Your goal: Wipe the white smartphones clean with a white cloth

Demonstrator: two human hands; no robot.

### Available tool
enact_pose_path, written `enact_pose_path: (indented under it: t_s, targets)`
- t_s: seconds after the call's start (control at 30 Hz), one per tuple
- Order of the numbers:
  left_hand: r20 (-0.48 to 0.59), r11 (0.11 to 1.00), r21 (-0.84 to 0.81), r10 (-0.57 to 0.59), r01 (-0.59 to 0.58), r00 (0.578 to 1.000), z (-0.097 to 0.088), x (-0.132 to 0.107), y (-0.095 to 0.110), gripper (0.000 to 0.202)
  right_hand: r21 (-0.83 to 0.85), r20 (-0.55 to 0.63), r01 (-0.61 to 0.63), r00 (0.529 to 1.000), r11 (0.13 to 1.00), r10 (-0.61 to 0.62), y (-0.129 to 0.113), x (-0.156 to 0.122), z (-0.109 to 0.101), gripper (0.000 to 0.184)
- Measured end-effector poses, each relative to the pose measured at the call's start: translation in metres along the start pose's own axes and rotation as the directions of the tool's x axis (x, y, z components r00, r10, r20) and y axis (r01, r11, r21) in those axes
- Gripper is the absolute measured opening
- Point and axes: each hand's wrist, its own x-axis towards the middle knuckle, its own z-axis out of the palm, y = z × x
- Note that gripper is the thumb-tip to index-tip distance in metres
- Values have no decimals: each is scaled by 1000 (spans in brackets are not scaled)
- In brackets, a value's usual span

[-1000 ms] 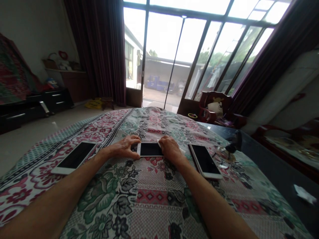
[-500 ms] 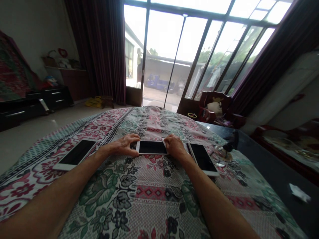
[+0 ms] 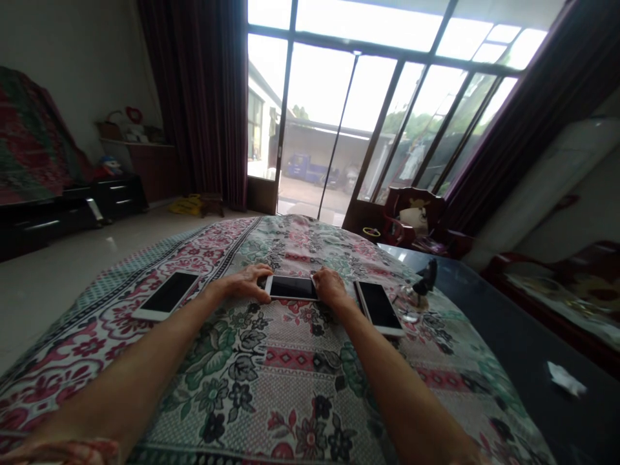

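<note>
A white phone with a dark screen (image 3: pixel 291 287) lies flat on the floral cloth (image 3: pixel 290 381), turned sideways. My left hand (image 3: pixel 245 283) grips its left end with curled fingers. Its right end is held the same way by my right hand (image 3: pixel 329 288). A second white phone (image 3: pixel 167 295) rests on the cloth well to the left. A third phone (image 3: pixel 378 307) lies just right of my right wrist.
Beyond the third phone a small dark figurine (image 3: pixel 425 279) stands beside a glass object. A dark glossy table (image 3: pixel 523 342) with a scrap of white paper (image 3: pixel 562 379) runs along the right. Sliding glass doors (image 3: pixel 339 123) and a red chair (image 3: pixel 414 213) are ahead.
The view has pulled back and tilted up, so the hands and phones look smaller and farther. Both hands keep their hold on the middle phone, which stays flat on the cloth.
</note>
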Motion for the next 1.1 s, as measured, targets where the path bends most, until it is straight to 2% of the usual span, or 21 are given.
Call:
enact_pose_path:
  t_s: [0.23,0.37,0.53,0.67,0.77,0.83,0.93,1.1]
  targets:
    - [-47,997,-50,-53,51,997,0,-6,12,71,5,-9,58,998,998,-58,6,-7,7,29]
    - [-53,997,-79,-27,23,998,-4,-9,17,68,113,-96,119,989,986,-109,15,-15,19,37]
    - [-5,990,-119,-76,75,997,-5,-11,13,76,215,-169,150,979,965,-114,21,-20,31,41]
    - [-13,995,-58,-85,84,996,-1,-10,11,82,327,-231,154,970,932,-79,20,-20,34,44]
    - [-58,995,42,-89,91,994,3,-4,23,87,424,-284,134,959,896,-9,20,-20,34,45]
    - [-117,992,117,-28,42,993,7,3,35,84,478,-314,119,948,870,43,19,-20,34,45]
    - [-112,982,179,77,-56,991,16,16,52,80,541,-351,116,931,833,99,20,-19,34,45]
    - [-78,969,219,135,-115,988,32,33,57,77,597,-429,142,888,790,165,21,-16,37,41]
